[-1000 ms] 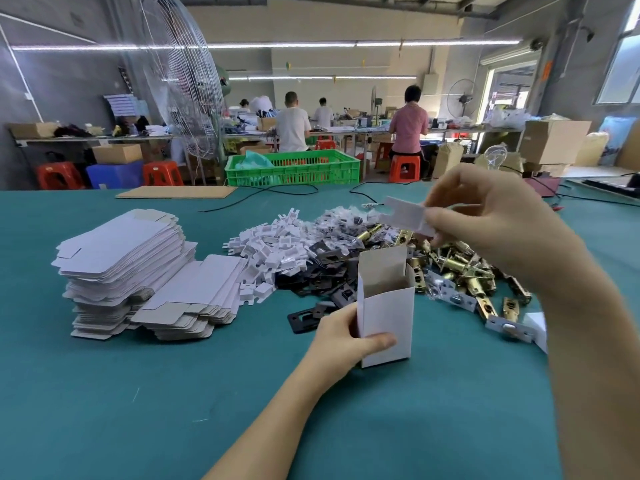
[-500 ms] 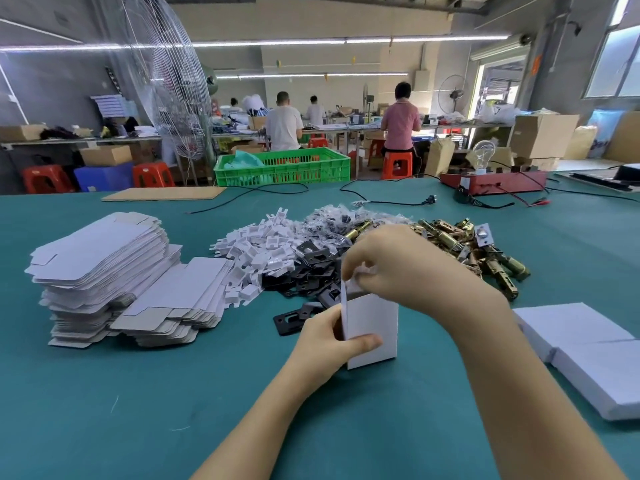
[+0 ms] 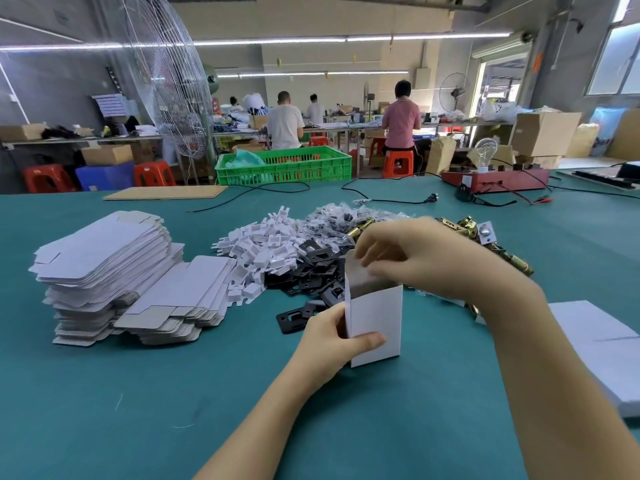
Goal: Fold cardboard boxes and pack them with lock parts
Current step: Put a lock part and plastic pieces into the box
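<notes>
A small white cardboard box (image 3: pixel 377 323) stands upright on the teal table (image 3: pixel 138 393). My left hand (image 3: pixel 329 344) grips its lower left side, thumb across the front. My right hand (image 3: pixel 415 258) is over the open top, its fingertips on the raised flap. Whether it pinches the flap I cannot tell. Behind the box lie piles of white plastic pieces (image 3: pixel 263 251), black plates (image 3: pixel 311 271) and brass latch parts (image 3: pixel 498 251). Flat white box blanks (image 3: pixel 110 271) are stacked at the left.
Closed white boxes (image 3: pixel 602 344) lie at the right edge. A red electrical device with a bulb (image 3: pixel 495 178) and cables sits at the far right of the table. A green crate (image 3: pixel 284 166) and a cardboard sheet (image 3: pixel 166 192) lie at the back. Seated people work beyond.
My right hand came down from holding a white piece in the air to the top of the box. Since half a second ago it has lifted a little, showing the open top.
</notes>
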Motion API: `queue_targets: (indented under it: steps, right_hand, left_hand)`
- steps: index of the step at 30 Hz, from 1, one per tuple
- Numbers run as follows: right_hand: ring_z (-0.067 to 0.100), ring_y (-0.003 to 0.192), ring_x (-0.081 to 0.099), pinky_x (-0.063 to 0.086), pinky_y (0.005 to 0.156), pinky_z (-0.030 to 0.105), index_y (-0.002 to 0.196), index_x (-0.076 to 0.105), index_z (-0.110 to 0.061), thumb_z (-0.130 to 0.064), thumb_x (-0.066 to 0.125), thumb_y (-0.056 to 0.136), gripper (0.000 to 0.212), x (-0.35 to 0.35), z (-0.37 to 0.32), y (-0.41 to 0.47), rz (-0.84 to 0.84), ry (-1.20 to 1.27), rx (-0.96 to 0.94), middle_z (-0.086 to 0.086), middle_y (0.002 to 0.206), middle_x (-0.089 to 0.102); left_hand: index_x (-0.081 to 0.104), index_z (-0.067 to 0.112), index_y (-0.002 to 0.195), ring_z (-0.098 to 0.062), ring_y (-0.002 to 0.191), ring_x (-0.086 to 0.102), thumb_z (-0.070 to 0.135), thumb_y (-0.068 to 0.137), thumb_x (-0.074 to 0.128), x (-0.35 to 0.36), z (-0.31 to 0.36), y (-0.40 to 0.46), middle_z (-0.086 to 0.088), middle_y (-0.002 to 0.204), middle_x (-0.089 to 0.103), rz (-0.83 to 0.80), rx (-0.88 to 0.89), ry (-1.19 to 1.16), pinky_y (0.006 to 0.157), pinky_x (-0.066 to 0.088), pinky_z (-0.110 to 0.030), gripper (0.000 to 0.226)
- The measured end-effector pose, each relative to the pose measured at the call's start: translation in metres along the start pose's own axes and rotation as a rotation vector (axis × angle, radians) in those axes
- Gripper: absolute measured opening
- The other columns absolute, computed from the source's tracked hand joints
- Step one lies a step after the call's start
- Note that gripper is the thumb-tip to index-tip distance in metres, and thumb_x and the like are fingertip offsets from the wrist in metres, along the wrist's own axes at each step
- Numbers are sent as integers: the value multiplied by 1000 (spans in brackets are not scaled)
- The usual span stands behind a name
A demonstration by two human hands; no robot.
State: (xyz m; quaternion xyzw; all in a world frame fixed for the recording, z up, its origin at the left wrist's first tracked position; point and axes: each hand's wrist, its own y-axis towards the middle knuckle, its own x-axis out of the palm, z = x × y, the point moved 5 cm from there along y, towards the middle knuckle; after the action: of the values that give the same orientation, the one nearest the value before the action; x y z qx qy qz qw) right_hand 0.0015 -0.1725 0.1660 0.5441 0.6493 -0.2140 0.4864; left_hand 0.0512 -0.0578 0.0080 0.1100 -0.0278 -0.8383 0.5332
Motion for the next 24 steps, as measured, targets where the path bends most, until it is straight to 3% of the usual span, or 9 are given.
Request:
queue_targets:
  steps: [3, 7, 10, 14, 18, 21, 24]
  right_hand:
    - [7, 76, 68, 55, 74, 26, 92, 68, -19, -10, 65, 88, 11, -24, 17, -7, 218, 114, 34, -5, 79, 72]
    - [4, 65, 65, 49, 64, 18, 85, 68, -17, -13, 68, 86, 4, -30, 58, -11, 432, 165, 198, -4, 71, 69]
    - [17, 72, 63, 51, 69, 30, 79, 66, -16, -16, 72, 81, 6, -10, 89, -6, 448, 188, 360, 2, 74, 66]
    - [15, 58, 51, 39, 52, 23, 73, 61, -18, -1, 60, 79, 18, 22, 118, -1, 502, 264, 484, -2, 60, 54]
    - [20, 65, 62, 49, 60, 28, 74, 62, -19, -3, 56, 80, 19, 46, 138, -1, 447, 288, 557, 0, 63, 60]
    - [19, 65, 64, 46, 57, 24, 73, 61, -20, -4, 55, 81, 19, 56, 152, -3, 412, 313, 602, -1, 65, 62]
    - [15, 71, 61, 46, 59, 23, 80, 61, -20, -6, 56, 82, 15, 69, 157, -2, 321, 279, 595, -3, 75, 61]
  left_hand:
    - [69, 27, 112, -10, 100, 69, 27, 70, 82, 0, 0, -1, 9, 107, 73, -6, 1, 8, 87, 57, -31, 44]
    - [69, 25, 112, -7, 98, 69, 18, 77, 82, 0, 0, -1, 10, 106, 74, -7, 7, 15, 80, 56, -22, 38]
    - [70, 25, 109, -8, 95, 70, 15, 78, 82, -1, 0, 0, 9, 103, 75, 15, -1, -22, 74, 53, -18, 35]
    - [71, 28, 100, -7, 89, 71, 19, 75, 84, -11, -2, 2, 11, 96, 76, 128, -14, -40, 70, 54, -18, 30]
    - [70, 35, 95, -1, 84, 70, 21, 77, 83, -28, -7, 3, 20, 90, 74, 315, -15, -30, 67, 54, -17, 26]
    - [70, 32, 90, -4, 84, 70, 21, 77, 82, -40, -12, 4, 19, 86, 74, 442, -30, -27, 72, 55, -25, 21]
    - [70, 31, 90, -5, 84, 70, 21, 78, 82, -41, -14, 6, 17, 88, 75, 455, -35, -40, 75, 55, -29, 20]
